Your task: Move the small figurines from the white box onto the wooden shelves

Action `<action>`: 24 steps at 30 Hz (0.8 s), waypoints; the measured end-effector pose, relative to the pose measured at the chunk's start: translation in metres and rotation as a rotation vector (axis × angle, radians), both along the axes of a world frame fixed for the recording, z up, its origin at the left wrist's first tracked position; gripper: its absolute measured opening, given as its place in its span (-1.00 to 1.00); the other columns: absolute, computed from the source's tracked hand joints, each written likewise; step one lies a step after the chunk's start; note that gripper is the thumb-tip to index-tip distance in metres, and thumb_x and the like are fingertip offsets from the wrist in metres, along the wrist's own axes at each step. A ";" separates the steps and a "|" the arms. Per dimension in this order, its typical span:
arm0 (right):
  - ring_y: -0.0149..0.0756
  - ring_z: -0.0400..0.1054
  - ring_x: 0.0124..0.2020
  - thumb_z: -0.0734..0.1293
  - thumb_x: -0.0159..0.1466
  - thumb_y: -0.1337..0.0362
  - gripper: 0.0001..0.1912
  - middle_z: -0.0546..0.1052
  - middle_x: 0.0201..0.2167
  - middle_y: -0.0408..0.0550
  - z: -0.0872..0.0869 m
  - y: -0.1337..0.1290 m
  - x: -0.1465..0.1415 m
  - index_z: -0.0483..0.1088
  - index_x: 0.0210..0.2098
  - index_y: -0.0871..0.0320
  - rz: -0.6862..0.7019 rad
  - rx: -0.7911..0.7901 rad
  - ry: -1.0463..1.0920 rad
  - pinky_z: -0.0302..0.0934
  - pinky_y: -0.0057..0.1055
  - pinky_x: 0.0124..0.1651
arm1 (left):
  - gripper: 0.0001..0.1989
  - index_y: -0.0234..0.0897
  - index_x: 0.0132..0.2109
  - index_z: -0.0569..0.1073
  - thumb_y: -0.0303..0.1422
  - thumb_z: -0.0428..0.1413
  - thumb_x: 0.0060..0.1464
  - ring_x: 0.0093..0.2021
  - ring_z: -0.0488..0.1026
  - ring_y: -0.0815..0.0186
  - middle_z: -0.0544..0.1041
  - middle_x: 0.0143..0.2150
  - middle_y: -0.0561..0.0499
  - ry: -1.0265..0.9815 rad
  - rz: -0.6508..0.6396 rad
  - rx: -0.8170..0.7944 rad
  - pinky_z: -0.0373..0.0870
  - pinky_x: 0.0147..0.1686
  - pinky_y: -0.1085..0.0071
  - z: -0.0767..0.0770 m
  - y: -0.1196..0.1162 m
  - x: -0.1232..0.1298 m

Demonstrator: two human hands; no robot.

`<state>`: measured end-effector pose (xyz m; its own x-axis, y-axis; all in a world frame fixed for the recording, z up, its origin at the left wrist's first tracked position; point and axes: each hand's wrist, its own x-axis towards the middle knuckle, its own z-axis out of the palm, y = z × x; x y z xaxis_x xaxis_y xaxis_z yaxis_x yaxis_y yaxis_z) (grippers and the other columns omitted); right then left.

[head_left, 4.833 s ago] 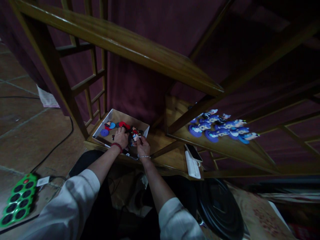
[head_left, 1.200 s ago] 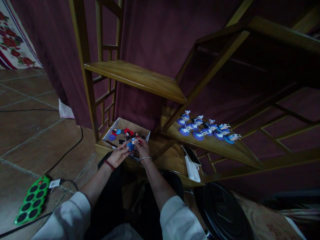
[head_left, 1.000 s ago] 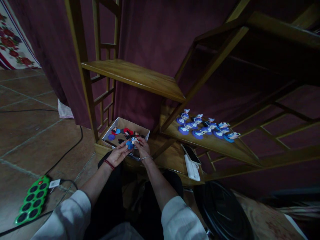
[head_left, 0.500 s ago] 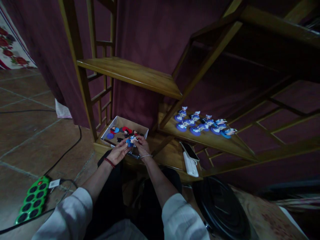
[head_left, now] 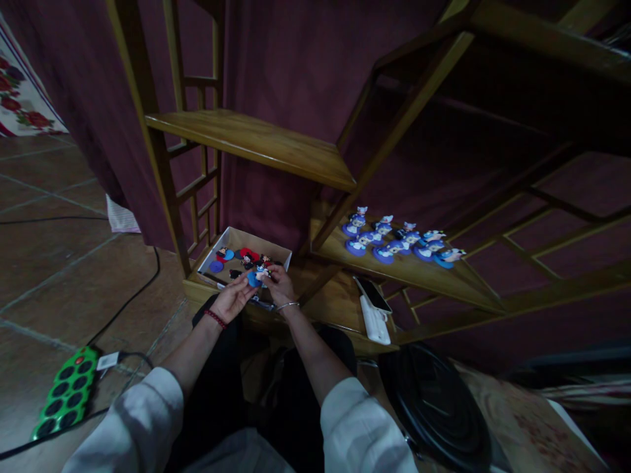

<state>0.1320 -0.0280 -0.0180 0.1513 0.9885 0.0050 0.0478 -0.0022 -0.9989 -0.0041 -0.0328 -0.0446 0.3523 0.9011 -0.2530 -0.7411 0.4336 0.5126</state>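
Between both hands is a small figurine (head_left: 261, 272) with a round blue base (head_left: 253, 280). My left hand (head_left: 233, 301) pinches the base from the left, while my right hand (head_left: 280, 286) grips the figure's upper part from the right. Just behind them sits an open cardboard box (head_left: 282, 254) holding several figurine pieces, among them a purple disc (head_left: 216, 266) and red-and-black figures (head_left: 248, 257). The fingers partly hide the box's front edge. On the shelf at the right, several blue-and-purple figurines (head_left: 389, 251) stand grouped in rows.
An upper wooden shelf board (head_left: 251, 141) juts out above the box. A phone (head_left: 373, 294) and a white object (head_left: 374, 322) lie on the lower board. Green power strip (head_left: 69, 391) and cables are on the left floor; a black round-topped object (head_left: 434, 401) stands at lower right.
The held figurine has turned slightly, so more of its blue base faces the camera. Both hands keep hold of it. The view has shifted a little.
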 end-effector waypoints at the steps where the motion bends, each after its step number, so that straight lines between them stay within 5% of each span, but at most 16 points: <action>1: -0.37 0.36 -0.38 0.35 -0.05 0.21 -0.69 0.49 -0.45 -0.21 -0.001 0.001 0.001 0.30 -0.30 0.11 0.001 0.002 -0.015 0.21 -0.46 -0.28 | -0.69 -0.32 -0.07 0.38 -0.53 0.08 -0.02 -0.13 0.42 0.34 0.47 -0.13 -0.07 0.004 0.000 -0.001 0.30 -0.02 0.34 0.001 0.000 0.000; 12: -0.36 0.35 -0.28 0.32 -0.01 0.27 -0.70 0.50 -0.28 -0.23 0.003 0.003 0.000 0.41 -0.24 0.01 0.067 0.082 -0.098 0.23 -0.39 -0.15 | -0.72 -0.34 -0.10 0.40 -0.56 0.08 -0.02 -0.16 0.43 0.36 0.49 -0.17 -0.06 0.023 0.011 -0.005 0.31 -0.04 0.36 0.006 -0.001 0.002; 24: -0.37 0.37 -0.34 0.36 -0.06 0.27 -0.70 0.52 -0.37 -0.22 -0.001 0.006 0.001 0.43 -0.28 0.03 0.051 0.017 -0.036 0.25 -0.38 -0.17 | -0.70 -0.33 -0.09 0.39 -0.57 0.09 -0.03 -0.15 0.43 0.34 0.48 -0.15 -0.06 0.006 0.006 0.015 0.32 -0.05 0.36 0.000 0.001 0.002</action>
